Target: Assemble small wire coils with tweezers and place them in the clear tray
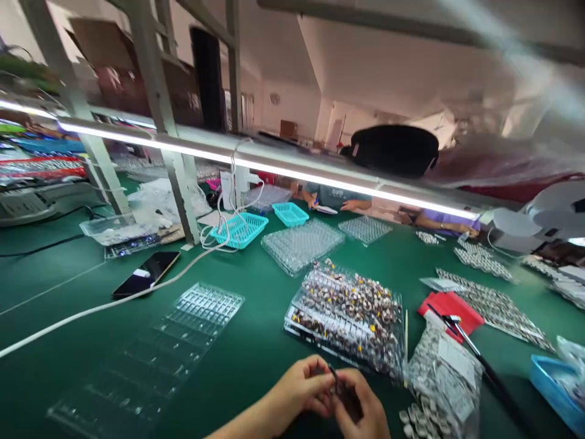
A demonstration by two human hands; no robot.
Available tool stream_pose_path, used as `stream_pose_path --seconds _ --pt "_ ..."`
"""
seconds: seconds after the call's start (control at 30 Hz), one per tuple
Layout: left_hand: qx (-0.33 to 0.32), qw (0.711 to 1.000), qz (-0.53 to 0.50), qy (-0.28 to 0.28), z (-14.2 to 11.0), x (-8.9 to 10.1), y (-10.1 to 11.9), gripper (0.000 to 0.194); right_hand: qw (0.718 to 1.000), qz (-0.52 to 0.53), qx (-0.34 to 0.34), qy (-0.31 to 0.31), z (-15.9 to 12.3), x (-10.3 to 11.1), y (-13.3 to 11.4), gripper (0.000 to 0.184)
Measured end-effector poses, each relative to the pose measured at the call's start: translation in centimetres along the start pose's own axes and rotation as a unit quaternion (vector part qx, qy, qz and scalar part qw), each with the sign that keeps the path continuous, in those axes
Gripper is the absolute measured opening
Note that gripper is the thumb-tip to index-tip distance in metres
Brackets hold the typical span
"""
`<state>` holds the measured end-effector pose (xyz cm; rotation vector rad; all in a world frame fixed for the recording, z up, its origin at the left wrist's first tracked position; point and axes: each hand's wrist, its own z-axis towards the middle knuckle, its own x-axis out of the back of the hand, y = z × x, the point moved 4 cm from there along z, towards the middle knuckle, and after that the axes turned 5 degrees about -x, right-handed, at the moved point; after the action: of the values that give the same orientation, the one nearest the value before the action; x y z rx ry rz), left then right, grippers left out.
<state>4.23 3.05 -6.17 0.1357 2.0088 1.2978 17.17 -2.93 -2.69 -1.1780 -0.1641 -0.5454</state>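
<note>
Both hands meet close to the table's front edge. My left hand (pixel 307 385) pinches a small dark part (pixel 337 379) between thumb and fingers. Closed around the same part from the other side is my right hand (pixel 360 405); the fingers cover most of it, so its kind is unclear. Just beyond them lies a clear plastic tray (pixel 292 328) filled with many small white, dark and yellow parts (pixel 351 299). To the right of my right hand, small whitish ring-like pieces (pixel 425 419) spill beside a clear bag (pixel 450 372) of similar pieces.
A clear compartment tray (pixel 155 347) lies left, near a phone (pixel 146 274) and a white cable (pixel 91 311). Turquoise baskets (pixel 241 230) and a stacked clear tray (pixel 301 244) stand farther back. At right are a red packet (pixel 452 311) and blue bin (pixel 555 390). Co-workers' hands (pixel 356 205) show across the table.
</note>
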Motion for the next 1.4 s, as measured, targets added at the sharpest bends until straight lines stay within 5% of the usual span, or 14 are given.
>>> stream_pose_path --seconds 0.17,0.37,0.73,1.4 --pt "0.040 0.999 0.011 -0.016 -1.1 -0.5 2.5 0.043 0.996 0.012 -0.065 -0.059 0.0 0.9 -1.7 0.021" --pt "0.111 0.990 -0.041 -0.078 -1.3 -0.4 2.2 0.032 0.985 0.074 -0.127 -0.091 0.0 0.9 -1.6 0.016" --pt "0.187 0.971 -0.117 -0.096 -1.8 -1.4 1.7 0.031 0.981 0.066 -0.150 -0.106 0.0 1.1 -2.0 0.013" --pt "0.169 0.977 -0.121 -0.046 -1.8 -1.3 1.2 0.030 0.980 0.055 -0.175 -0.074 0.0 0.9 -1.7 0.014"
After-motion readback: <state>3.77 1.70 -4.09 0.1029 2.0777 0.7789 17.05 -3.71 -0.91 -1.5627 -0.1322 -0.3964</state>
